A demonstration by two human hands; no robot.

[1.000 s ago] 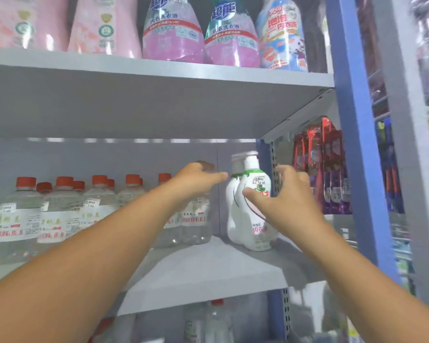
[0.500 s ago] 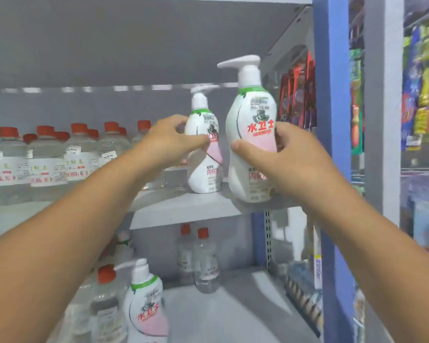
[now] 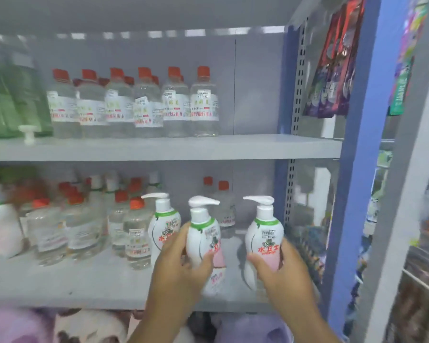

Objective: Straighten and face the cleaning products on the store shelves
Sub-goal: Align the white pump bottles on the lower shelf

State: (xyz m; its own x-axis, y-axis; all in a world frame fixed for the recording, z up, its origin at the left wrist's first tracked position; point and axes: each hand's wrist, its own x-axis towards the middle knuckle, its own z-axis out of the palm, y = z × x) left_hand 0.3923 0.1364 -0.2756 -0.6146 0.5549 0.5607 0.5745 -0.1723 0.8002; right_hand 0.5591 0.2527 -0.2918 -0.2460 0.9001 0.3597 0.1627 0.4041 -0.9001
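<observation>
On the lower shelf (image 3: 109, 288), right end: two white pump bottles stand upright in the person's hands, long axes vertical.
Change from half a second ago: both bottles were then up on the shelf above, by the blue upright; now they are down one level, and that spot on the upper shelf (image 3: 258, 144) is bare.
Left hand (image 3: 181, 271): fingers and thumb wrapped round the middle pump bottle (image 3: 203, 236), thumb across its front.
Right hand (image 3: 280, 271): curled round the right pump bottle (image 3: 264, 233), thumb on the front, fingers behind.
Middle pump bottle, facing: label turned partly to the right; pump spout points right.
Right pump bottle, facing: red-lettered label faces outward; pump spout points left.
Bases: hidden behind the hands, so whether they touch the shelf cannot be told.
Third pump bottle (image 3: 162, 226): upright just left of the left hand, spout pointing left, partly covered by the fingers.
Neighbours: clear red-capped bottles (image 3: 136, 233) cluster to the left on the same shelf.
Upper shelf: a row of clear bottles with red caps (image 3: 176, 105), labels forward, green bottles (image 3: 15, 100) at the far left.
Frame: blue upright (image 3: 357, 144) just right of the right hand.
</observation>
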